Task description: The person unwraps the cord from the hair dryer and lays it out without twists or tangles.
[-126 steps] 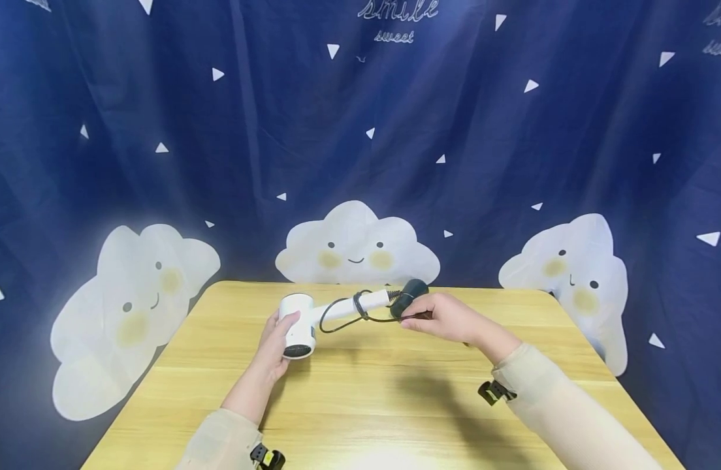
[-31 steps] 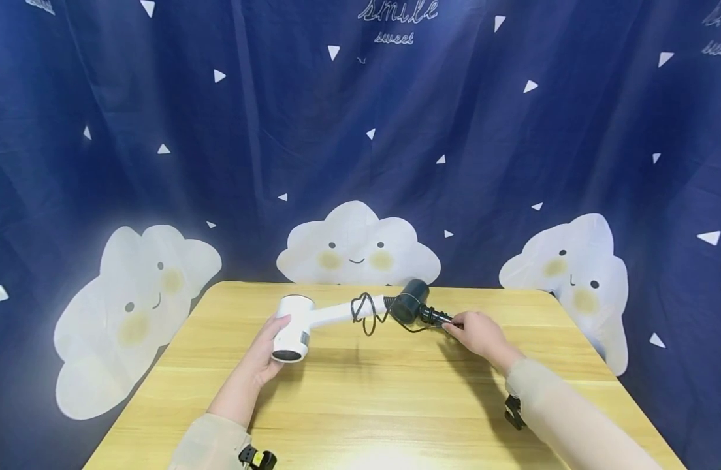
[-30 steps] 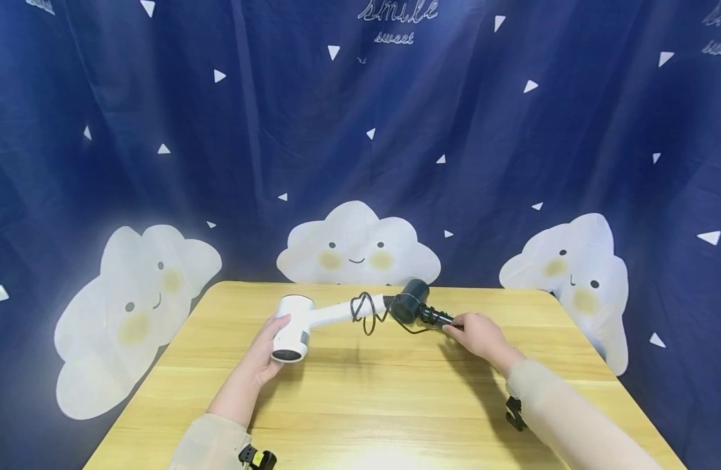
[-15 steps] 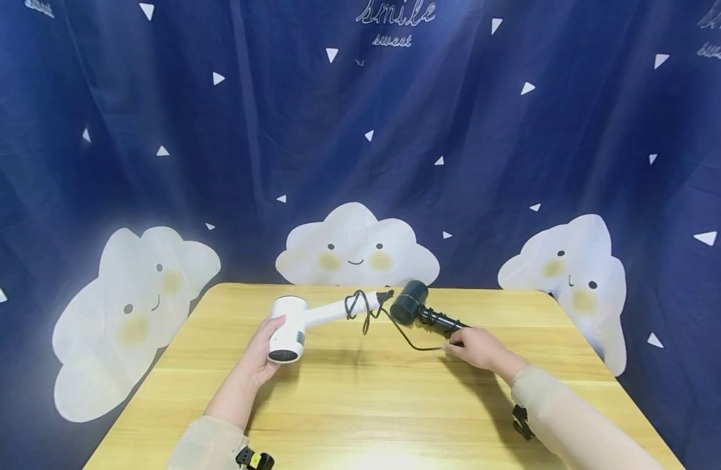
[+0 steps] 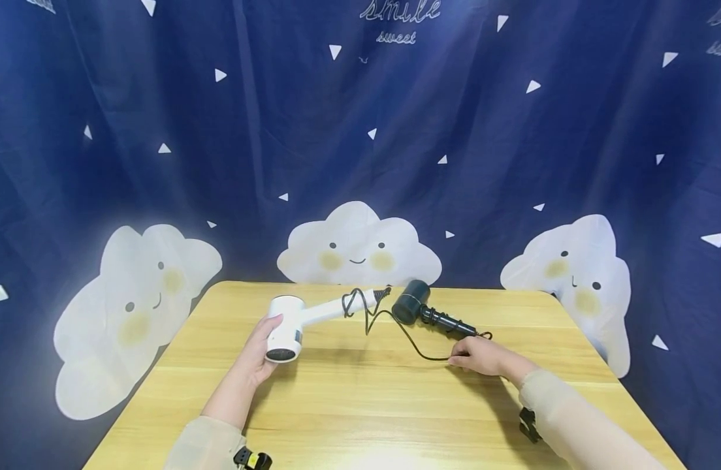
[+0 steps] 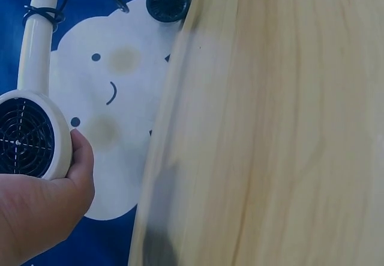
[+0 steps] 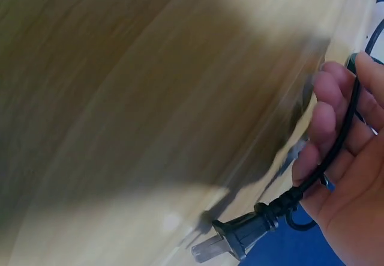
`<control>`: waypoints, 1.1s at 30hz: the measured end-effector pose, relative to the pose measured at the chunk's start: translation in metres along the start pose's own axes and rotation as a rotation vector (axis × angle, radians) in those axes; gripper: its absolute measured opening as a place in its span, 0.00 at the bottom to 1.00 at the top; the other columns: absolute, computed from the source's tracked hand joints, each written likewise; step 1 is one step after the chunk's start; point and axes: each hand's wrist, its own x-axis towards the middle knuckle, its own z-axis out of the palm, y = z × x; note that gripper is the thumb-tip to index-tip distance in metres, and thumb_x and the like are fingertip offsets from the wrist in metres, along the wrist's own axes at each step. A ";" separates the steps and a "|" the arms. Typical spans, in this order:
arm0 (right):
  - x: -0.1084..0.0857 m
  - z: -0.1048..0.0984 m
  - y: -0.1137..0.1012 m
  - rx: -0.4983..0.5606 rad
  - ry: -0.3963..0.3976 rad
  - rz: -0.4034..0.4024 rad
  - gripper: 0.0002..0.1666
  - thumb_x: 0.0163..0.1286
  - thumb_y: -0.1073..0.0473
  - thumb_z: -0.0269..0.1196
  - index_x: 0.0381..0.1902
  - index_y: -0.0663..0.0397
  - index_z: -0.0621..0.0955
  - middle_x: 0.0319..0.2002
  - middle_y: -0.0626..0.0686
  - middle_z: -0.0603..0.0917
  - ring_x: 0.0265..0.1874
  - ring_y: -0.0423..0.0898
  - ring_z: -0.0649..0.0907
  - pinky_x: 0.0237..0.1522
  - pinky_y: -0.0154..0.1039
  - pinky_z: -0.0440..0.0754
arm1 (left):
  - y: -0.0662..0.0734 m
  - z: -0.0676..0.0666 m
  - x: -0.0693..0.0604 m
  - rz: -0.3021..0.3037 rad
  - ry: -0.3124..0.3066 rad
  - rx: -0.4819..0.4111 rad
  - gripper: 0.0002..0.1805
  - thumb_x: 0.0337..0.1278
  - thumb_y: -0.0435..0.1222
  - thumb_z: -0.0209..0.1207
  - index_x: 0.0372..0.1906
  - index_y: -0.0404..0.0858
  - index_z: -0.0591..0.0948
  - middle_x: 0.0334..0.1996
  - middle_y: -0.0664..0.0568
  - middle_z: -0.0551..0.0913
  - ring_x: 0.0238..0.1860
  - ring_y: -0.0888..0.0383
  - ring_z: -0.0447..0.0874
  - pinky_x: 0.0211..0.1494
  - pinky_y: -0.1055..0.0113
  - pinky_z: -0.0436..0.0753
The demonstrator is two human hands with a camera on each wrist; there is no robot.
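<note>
My left hand [image 5: 259,349] grips the head of a white hair dryer [image 5: 285,329], whose handle points right and is wrapped with loops of black cord. From that handle the cord [image 5: 416,348] runs down and right to my right hand [image 5: 484,356], which pinches it. In the right wrist view the cord crosses the curled fingers, and a black plug [image 7: 243,233] hangs beyond the palm. A dark green hair dryer [image 5: 411,302] lies just behind and left of my right hand, cord wound round its black handle [image 5: 448,321].
The wooden table [image 5: 349,405] stands before a dark blue curtain [image 5: 360,130] with white clouds and triangles. Its far edge runs close behind both dryers.
My right hand has moved right and toward me, drawing the cord out from the white dryer's handle. The white dryer has shifted slightly left in my left hand, its handle end now apart from the green dryer.
</note>
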 end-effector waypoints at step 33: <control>-0.020 -0.002 0.015 -0.046 0.041 -0.116 0.04 0.66 0.62 0.68 0.31 0.49 0.87 0.28 0.40 0.83 0.25 0.30 0.73 0.27 0.32 0.73 | 0.000 0.001 -0.006 0.007 -0.015 0.052 0.35 0.76 0.42 0.46 0.77 0.37 0.46 0.55 0.46 0.70 0.46 0.59 0.81 0.53 0.66 0.84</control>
